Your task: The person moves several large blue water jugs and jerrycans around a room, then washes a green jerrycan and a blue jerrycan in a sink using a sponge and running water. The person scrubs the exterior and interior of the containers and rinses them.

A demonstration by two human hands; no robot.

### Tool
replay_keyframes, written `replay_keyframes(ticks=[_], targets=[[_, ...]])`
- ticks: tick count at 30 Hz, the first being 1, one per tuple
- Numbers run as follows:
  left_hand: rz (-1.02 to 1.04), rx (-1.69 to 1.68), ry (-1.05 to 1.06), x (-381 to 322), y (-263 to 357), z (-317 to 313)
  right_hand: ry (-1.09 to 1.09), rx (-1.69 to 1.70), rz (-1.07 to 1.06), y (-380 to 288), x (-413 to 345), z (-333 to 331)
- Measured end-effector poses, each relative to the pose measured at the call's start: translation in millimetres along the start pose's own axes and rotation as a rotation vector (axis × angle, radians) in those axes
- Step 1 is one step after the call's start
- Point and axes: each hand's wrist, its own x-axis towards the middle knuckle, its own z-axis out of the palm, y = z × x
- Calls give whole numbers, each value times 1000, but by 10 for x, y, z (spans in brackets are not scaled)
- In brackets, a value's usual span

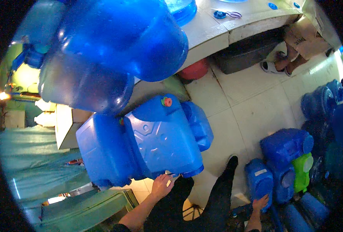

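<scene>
My left hand (161,185) is at the near edge of a large blue plastic jerrycan (162,139), beside my knee. A small pale thing shows by its fingertips; what it is, and whether the fingers grip it, is unclear. The jerrycan has a red-and-green spigot (167,101) near its far end. Another blue jerrycan (103,148) stands against its left side, and a smaller blue container (200,124) is at its right. My right hand (260,202) reaches down to a blue container (259,177) bearing a pale label, its fingers against the lower end.
Large blue water bottles (125,37) loom at upper left. The white counter (206,33) holds scissors (233,14) and blue caps (219,14). A red basin (196,69) sits beneath. More containers, one green (302,171), crowd the right. A person's foot (271,67) appears near a cardboard box (310,43).
</scene>
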Motion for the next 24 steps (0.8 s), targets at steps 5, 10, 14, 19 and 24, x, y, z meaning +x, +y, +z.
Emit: replay_keyframes(ticks=[5,10,14,19,24], targets=[[-7,-24,7,-68,235,-163,-379,153,70,104,418,118],[-76,-118,-74,-348,419,-384,111,374,-283,32,141,-337],[-164,-175,-199,-672,478,-472,25,422,-422,78,-321,-1631],[-250,-458,-256,-932,388,-449,131,285,-828,79,-1233,-3681],[-296,-993,-263,-1053,160,-697,250,269,-1339,-374,-2382,-5342]])
